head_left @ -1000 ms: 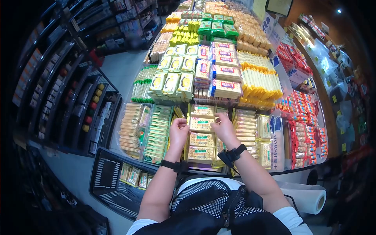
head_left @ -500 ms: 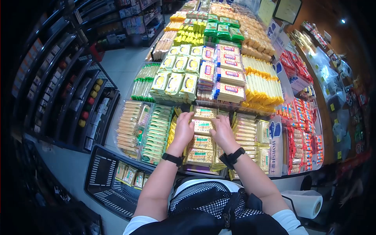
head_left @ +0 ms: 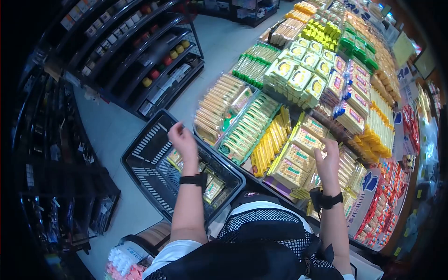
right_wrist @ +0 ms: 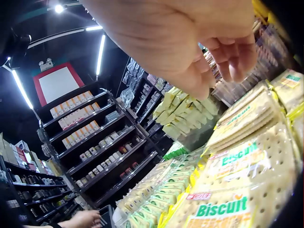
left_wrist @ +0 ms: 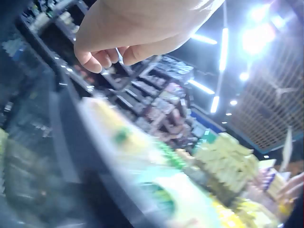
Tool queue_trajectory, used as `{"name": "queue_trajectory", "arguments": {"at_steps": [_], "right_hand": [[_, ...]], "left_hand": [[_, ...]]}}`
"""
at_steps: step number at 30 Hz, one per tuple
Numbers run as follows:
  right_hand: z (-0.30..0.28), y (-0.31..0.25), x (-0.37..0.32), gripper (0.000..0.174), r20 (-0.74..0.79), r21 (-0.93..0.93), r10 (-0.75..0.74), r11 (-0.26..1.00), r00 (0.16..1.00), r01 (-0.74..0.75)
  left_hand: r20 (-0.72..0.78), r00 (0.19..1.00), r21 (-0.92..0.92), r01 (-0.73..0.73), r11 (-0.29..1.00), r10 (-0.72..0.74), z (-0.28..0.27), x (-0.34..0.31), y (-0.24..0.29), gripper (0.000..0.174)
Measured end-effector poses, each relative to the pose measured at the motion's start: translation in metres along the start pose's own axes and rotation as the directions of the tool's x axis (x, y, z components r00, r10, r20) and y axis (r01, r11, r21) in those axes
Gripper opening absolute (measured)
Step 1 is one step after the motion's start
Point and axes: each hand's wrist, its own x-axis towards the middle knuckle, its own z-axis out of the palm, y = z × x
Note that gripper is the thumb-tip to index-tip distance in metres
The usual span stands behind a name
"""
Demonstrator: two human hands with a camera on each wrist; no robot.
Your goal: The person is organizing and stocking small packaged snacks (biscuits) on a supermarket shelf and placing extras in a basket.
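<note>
My left hand point(head_left: 185, 143) is over the black shopping basket point(head_left: 138, 148), fingers loosely bent and nothing held in them. The left wrist view shows the same hand point(left_wrist: 137, 31) above the blurred basket edge. Inside the basket lie several clear-wrapped biscuit packs point(head_left: 214, 189), some hidden under my left wrist. Over the display, my right hand point(head_left: 329, 161) hovers near stacked packs marked "Biscuit" point(head_left: 298, 156). Its fingers hang loosely bent with nothing between them, as the right wrist view also shows, just above the biscuit stack point(right_wrist: 242, 164).
Left of the biscuits stand yellow packets point(head_left: 270, 144), green-edged packs point(head_left: 249, 128) and long biscuit packs point(head_left: 217, 105) in bins. Behind are cream packs point(head_left: 298, 77). Dark shelving point(head_left: 154, 60) stands across the aisle floor point(head_left: 210, 51). Red snack packs point(head_left: 380, 200) fill the right side.
My left hand has left the biscuit stacks and moved left over the basket. My right hand has lifted off the stack a little. The head view has swung left.
</note>
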Motion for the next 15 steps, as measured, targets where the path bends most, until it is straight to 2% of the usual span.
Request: {"name": "queue_trajectory", "arguments": {"at_steps": [2,4,5,7,8,11,12,14,15], "right_hand": [[-0.002,-0.013,-0.003,0.036,0.034,0.04,0.018,0.999,0.999,-0.02],[-0.002,-0.021,-0.009,0.034,0.062,0.039,-0.095,0.995,0.993,0.093],[-0.001,-0.027,-0.013,0.033,0.071,0.018,-0.114,0.993,0.991,0.113],[0.002,-0.035,-0.019,0.033,0.101,0.049,-0.083,0.996,0.991,0.078],[0.004,-0.038,-0.022,0.033,0.126,0.081,-0.054,0.996,0.991,0.044],[0.008,-0.04,-0.03,0.032,0.161,0.072,-0.048,0.997,0.986,0.037],[0.009,-0.04,-0.032,0.032,0.174,0.073,-0.04,0.997,0.984,0.027],[0.01,-0.04,-0.035,0.032,0.173,0.087,-0.021,0.996,0.985,0.006],[0.01,-0.039,-0.036,0.031,0.176,0.1,-0.007,0.995,0.984,-0.011]], "left_hand": [[-0.024,0.982,0.222,0.186,0.957,-0.185,-0.026,-0.004,-0.082,0.035],[0.037,0.932,0.576,0.276,0.769,-0.362,-0.046,-0.027,-0.12,0.05],[0.038,0.93,0.578,0.279,0.767,-0.366,-0.051,-0.038,-0.128,0.05],[0.107,0.811,0.552,0.433,0.713,-0.575,-0.056,-0.055,-0.137,0.065],[0.107,0.807,0.554,0.436,0.709,-0.58,-0.057,-0.058,-0.138,0.065],[0.074,0.745,0.568,0.515,0.642,-0.663,-0.054,-0.064,-0.149,0.085],[0.074,0.741,0.571,0.517,0.638,-0.668,-0.053,-0.067,-0.152,0.085],[-0.078,0.667,0.485,0.674,0.557,-0.741,-0.041,-0.066,-0.175,0.073],[0.02,0.614,0.491,0.681,0.543,-0.789,-0.041,-0.065,-0.23,0.054]]}}
